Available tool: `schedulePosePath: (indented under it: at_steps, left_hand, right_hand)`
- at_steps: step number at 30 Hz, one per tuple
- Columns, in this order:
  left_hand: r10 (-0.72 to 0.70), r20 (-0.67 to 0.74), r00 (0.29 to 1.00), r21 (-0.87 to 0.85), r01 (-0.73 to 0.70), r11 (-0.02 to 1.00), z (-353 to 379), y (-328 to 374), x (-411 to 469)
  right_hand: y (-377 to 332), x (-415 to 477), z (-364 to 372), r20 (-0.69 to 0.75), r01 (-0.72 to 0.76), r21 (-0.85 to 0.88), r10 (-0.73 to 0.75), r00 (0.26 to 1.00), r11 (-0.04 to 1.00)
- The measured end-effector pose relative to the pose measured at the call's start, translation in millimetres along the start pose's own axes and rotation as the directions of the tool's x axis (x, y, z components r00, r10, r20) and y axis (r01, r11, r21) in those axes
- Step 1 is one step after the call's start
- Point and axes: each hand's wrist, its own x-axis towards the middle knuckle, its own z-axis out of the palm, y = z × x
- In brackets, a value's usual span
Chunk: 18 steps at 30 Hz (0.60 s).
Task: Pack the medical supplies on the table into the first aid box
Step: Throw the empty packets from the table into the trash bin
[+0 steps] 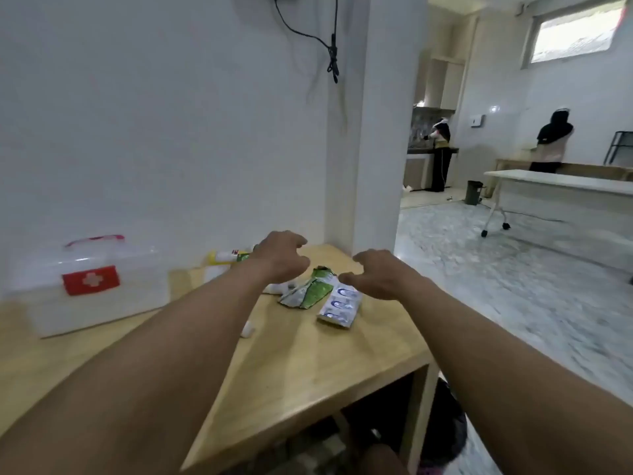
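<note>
hands over the supplies

reaching out over the wooden table, the left hand and right hand hover with fingers curled loosely apart, holding nothing. below them lie a green packet and a blue-and-white packet, touching. the first aid box stands closed at the left, by the wall.

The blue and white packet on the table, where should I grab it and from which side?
Probably pinch the blue and white packet at its near short edge, coming from above with the right hand, which hovers open over its far end. It lies flat on the table, and that end has bare table around it, away from the green packet.
</note>
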Motion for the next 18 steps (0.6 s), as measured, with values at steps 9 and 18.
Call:
schedulePosePath:
  at_steps: [9, 18]
  left_hand:
    - [0.055, 0.173, 0.983, 0.216, -0.092, 0.972, 42, 4, 26]
    - [-0.062, 0.32, 0.945, 0.43, -0.087, 0.899, 62, 15, 53]
  right_hand:
    - [21, 13, 35, 0.155, -0.063, -0.02, 0.066, 0.986, 0.998]
    - [28, 20, 30, 0.105, -0.059, 0.09, 0.05, 0.993, 0.994]
